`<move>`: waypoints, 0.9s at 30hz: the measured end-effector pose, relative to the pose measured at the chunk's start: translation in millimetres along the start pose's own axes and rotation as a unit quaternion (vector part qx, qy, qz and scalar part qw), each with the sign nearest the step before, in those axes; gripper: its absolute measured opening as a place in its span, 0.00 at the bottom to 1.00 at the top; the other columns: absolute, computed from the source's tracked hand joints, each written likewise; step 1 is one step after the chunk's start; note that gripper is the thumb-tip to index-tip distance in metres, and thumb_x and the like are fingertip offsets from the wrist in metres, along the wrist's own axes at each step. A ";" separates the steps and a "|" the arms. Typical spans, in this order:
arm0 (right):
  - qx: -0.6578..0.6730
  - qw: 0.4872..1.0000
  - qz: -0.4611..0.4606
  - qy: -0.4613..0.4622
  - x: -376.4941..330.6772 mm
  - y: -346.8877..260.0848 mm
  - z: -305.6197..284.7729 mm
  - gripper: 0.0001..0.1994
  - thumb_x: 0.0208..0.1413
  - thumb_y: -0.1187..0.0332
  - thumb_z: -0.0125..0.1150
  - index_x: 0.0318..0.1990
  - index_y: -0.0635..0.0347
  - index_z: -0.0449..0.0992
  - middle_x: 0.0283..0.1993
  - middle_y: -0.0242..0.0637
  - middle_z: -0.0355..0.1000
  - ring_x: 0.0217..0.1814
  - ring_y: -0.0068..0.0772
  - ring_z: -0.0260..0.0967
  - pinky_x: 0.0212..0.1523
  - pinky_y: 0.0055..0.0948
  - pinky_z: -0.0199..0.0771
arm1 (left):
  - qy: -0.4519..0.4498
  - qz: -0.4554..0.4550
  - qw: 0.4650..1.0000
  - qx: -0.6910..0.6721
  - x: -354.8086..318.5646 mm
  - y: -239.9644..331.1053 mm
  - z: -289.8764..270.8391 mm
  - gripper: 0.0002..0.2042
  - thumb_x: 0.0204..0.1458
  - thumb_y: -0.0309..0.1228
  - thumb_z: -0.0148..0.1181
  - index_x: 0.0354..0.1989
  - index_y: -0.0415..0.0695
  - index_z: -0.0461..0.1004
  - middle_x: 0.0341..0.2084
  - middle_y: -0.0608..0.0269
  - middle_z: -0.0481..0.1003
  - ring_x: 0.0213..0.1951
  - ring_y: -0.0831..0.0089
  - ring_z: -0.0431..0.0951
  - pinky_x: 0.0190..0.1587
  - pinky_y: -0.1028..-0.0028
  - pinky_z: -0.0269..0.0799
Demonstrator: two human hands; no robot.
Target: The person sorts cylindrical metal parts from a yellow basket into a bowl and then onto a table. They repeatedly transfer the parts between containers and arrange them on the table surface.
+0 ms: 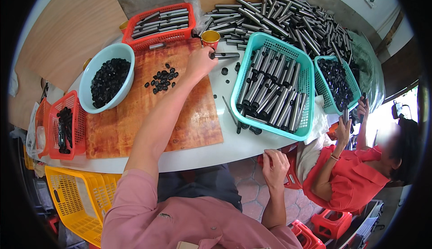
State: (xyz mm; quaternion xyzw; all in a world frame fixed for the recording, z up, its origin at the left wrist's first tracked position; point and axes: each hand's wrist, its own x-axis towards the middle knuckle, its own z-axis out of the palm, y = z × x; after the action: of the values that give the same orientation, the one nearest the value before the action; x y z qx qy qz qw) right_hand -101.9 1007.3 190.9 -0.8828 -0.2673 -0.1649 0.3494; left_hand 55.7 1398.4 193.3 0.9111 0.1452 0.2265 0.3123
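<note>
head view: left hand (pixel 200 63) seemingly grips metal tube (pixel 226 55).

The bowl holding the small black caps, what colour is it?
Light blue; the bowl shows best in the head view.

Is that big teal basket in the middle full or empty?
Nearly full: the teal basket holds many dark metal tubes lying side by side across its floor.
</note>
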 end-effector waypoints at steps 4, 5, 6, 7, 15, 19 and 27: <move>-0.018 1.000 0.017 -0.007 -9.9 8.9 -1.8 0.07 0.47 0.78 0.66 0.34 0.59 0.78 0.34 0.37 0.78 0.35 0.40 0.75 0.39 0.34 0.72 | -0.029 -0.121 0.980 -0.156 -23.8 -10.7 13.2 0.18 0.47 0.34 0.63 0.46 0.39 0.79 0.24 0.59 0.78 0.26 0.70 0.79 0.33 0.72 0.73; -0.018 1.000 0.020 -0.013 -10.7 9.9 -2.5 0.07 0.47 0.79 0.66 0.35 0.60 0.78 0.35 0.38 0.78 0.36 0.41 0.75 0.39 0.34 0.73 | -0.020 -0.125 0.978 -0.168 -30.8 -12.8 14.8 0.18 0.46 0.35 0.63 0.45 0.39 0.80 0.24 0.60 0.78 0.27 0.69 0.79 0.34 0.71 0.73; -0.017 0.999 0.022 -0.019 -11.5 10.0 -2.5 0.07 0.47 0.79 0.66 0.35 0.60 0.78 0.35 0.38 0.78 0.36 0.41 0.75 0.39 0.34 0.73 | -0.011 -0.130 0.975 -0.181 -37.9 -15.2 15.6 0.19 0.45 0.36 0.63 0.45 0.40 0.80 0.24 0.60 0.78 0.27 0.68 0.78 0.35 0.70 0.73; -0.015 0.999 0.021 -0.019 -12.0 9.1 -1.8 0.07 0.47 0.79 0.66 0.35 0.60 0.78 0.35 0.38 0.78 0.36 0.41 0.75 0.39 0.34 0.73 | -0.006 -0.132 0.973 -0.189 -44.9 -17.4 16.5 0.19 0.46 0.35 0.62 0.45 0.40 0.80 0.24 0.59 0.78 0.28 0.69 0.78 0.36 0.70 0.73; 0.005 1.000 0.009 -0.019 -7.3 1.4 2.0 0.07 0.47 0.78 0.67 0.34 0.60 0.78 0.34 0.38 0.78 0.35 0.41 0.74 0.39 0.35 0.73 | 0.100 -0.072 0.976 -0.179 -73.3 3.0 -11.4 0.14 0.49 0.33 0.64 0.43 0.39 0.81 0.25 0.59 0.77 0.26 0.72 0.75 0.32 0.72 0.71; 0.005 1.000 0.007 -0.020 -9.0 2.7 -0.7 0.07 0.47 0.78 0.67 0.34 0.59 0.78 0.34 0.37 0.78 0.35 0.41 0.74 0.38 0.34 0.73 | 0.136 -0.043 0.976 -0.163 -69.5 17.4 -35.5 0.12 0.48 0.32 0.66 0.40 0.41 0.82 0.23 0.61 0.74 0.25 0.75 0.74 0.29 0.74 0.69; 0.020 0.999 -0.029 -0.020 -5.1 -16.1 2.7 0.07 0.47 0.78 0.67 0.35 0.60 0.78 0.34 0.37 0.78 0.35 0.39 0.75 0.38 0.33 0.72 | 0.150 0.048 0.971 -0.177 72.0 73.0 -52.8 0.26 0.51 0.44 0.67 0.56 0.41 0.75 0.39 0.51 0.81 0.39 0.67 0.82 0.44 0.69 0.75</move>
State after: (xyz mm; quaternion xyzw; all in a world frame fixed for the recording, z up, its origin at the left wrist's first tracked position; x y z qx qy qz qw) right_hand -115.2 1017.3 195.1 -0.8707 -0.3029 -0.1513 0.3566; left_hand 99.7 1398.5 299.9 0.8027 0.1042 0.3978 0.4319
